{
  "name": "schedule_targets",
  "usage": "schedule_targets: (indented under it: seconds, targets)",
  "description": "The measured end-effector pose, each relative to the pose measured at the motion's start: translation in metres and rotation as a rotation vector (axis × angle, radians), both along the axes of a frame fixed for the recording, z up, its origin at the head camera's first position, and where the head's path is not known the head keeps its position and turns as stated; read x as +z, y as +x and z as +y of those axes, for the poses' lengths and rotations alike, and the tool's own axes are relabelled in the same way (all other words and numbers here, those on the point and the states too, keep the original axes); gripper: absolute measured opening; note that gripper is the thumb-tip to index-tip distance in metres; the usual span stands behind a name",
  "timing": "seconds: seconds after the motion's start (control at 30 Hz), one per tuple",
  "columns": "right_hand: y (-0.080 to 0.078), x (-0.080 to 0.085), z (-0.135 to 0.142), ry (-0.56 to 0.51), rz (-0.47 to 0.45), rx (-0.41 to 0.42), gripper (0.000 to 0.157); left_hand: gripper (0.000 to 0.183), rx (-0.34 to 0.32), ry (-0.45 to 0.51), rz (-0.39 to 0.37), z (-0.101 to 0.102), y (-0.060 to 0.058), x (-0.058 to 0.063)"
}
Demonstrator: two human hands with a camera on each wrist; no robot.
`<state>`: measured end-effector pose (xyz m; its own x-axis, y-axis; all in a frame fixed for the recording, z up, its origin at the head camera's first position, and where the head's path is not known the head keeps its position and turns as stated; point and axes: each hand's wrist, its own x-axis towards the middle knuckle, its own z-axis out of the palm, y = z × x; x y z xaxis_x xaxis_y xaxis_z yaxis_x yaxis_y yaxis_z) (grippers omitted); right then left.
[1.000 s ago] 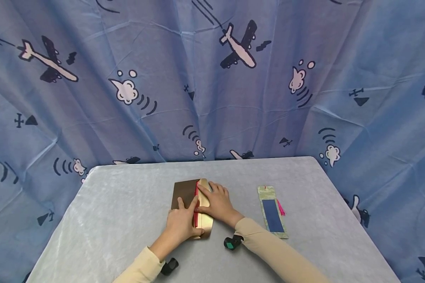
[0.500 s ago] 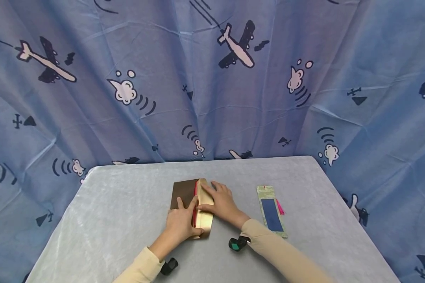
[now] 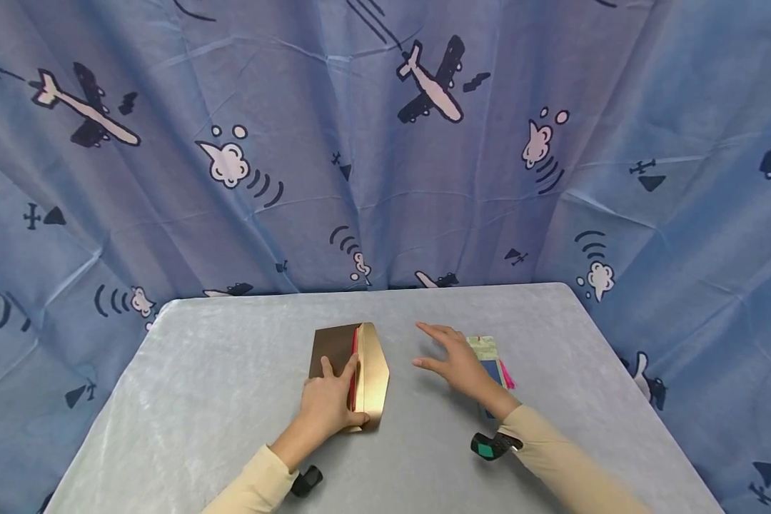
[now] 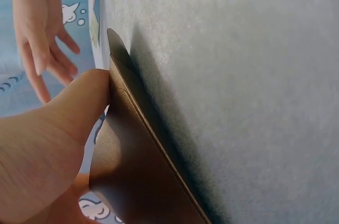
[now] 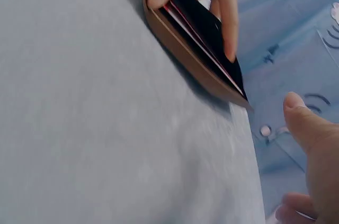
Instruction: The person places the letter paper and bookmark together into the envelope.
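Observation:
A dark brown envelope [image 3: 334, 345] lies on the table with its gold flap [image 3: 376, 364] folded out to the right. Along its mouth shows the red edge [image 3: 355, 389] of something inside; the right wrist view shows a pale edge beside it. My left hand [image 3: 324, 401] holds the envelope, thumb at its near end and fingers spread over its front. Away to the right, my right hand [image 3: 459, 365] is in the air with nothing in it, fingers loosely extended. It partly hides a green bookmark [image 3: 483, 348] with a dark blue panel and a pink tassel [image 3: 507, 375].
The pale cloth-covered table [image 3: 218, 400] ends at a back edge before a blue curtain [image 3: 308, 143] printed with planes. A black wrist camera [image 3: 307, 481] is strapped under the left wrist, and another camera [image 3: 493, 446] under the right.
My right hand has let go of the envelope's flap and moved right, toward and partly over the bookmark. The left hand has stayed on the envelope.

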<state>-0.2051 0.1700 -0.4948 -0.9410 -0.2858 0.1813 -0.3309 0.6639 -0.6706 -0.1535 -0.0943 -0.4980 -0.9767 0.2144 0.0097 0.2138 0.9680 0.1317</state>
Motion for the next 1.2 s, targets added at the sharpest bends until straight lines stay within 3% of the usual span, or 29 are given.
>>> schedule_targets:
  seconds: [0.27, 0.53, 0.9, 1.2]
  targets:
    - [0.002, 0.0, 0.054, 0.039, 0.021, -0.095, 0.071, 0.113, -0.007, -0.01, -0.002, -0.001, 0.0, 0.0]
    - [0.011, -0.021, 0.094, 0.073, 0.074, -0.168, 0.064, 0.113, -0.01, -0.014, -0.003, 0.0, -0.001, 0.001]
    - [0.019, -0.038, 0.106, 0.174, 0.115, -0.233, 0.064, 0.113, -0.007, -0.028, 0.001, 0.0, 0.0, 0.001]
    - [0.013, -0.029, 0.102, 0.229, 0.075, -0.229, 0.061, 0.113, 0.005, -0.01, -0.008, 0.0, 0.0, 0.001]
